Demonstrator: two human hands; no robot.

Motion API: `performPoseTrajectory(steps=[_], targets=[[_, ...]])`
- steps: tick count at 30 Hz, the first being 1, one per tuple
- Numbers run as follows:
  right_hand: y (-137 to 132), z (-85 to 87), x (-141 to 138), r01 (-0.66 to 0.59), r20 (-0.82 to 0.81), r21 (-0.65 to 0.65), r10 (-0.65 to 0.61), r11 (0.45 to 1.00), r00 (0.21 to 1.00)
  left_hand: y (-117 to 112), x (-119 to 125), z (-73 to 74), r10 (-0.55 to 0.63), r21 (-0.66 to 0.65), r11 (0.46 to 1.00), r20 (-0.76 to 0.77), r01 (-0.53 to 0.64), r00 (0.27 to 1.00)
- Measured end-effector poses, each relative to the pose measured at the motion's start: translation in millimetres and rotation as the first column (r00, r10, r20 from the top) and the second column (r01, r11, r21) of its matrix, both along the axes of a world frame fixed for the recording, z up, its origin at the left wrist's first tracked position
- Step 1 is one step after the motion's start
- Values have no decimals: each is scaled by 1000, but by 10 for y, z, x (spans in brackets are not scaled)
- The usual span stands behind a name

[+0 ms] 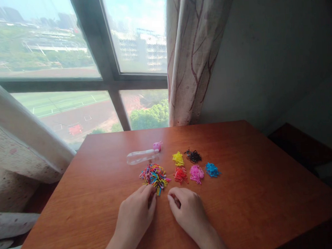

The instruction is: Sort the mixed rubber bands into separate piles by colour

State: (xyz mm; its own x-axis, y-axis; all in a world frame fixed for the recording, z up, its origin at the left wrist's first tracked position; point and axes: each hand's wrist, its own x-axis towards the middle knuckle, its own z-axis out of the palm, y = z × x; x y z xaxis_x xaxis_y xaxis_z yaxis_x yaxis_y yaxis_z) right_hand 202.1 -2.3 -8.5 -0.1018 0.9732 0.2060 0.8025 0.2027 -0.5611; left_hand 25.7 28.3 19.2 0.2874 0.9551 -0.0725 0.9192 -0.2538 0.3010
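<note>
A mixed pile of small coloured loop-shaped clips [154, 176], like plastic stitch markers, lies on the wooden table. My left hand [138, 206] rests at the pile's near edge, thumb and fingers drawn together. Whatever its fingertips may hold is hidden. Just right of it, my right hand [188, 203] is curled with thumb and forefinger pinched, and I cannot make out anything between them. Beyond that hand lie single-colour heaps: red clips [181, 174], pink clips [196, 174], blue clips [212, 169], yellow clips [178, 158] and black clips [194, 156].
Behind the mixed pile, a clear plastic bottle [141, 156] lies on its side, with a pink cap-like piece [157, 146] by its right end. The brown table [242, 202] reaches to a window [141, 81] with curtains [195, 52] beside it.
</note>
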Motion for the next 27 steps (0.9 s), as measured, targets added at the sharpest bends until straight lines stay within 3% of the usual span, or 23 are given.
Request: performPoseTrajectory(steps=[10, 18, 22, 27], targets=[[-13, 100, 2, -2, 8, -27, 2, 1000, 1000, -28, -43, -27, 6, 47, 999, 105, -11, 994], [-4, 37, 2, -10, -11, -26, 10, 1000, 1000, 52, -103, 68, -47, 138, 990, 131, 28, 990], [-3, 26, 4, -9, -6, -21, 9, 1000, 1000, 259, 138, 263, -122, 149, 983, 65, 111, 990], [8, 6, -4, 20, 19, -26, -20, 999, 1000, 702, 737, 470, -267, 113, 959, 58, 259, 962]])
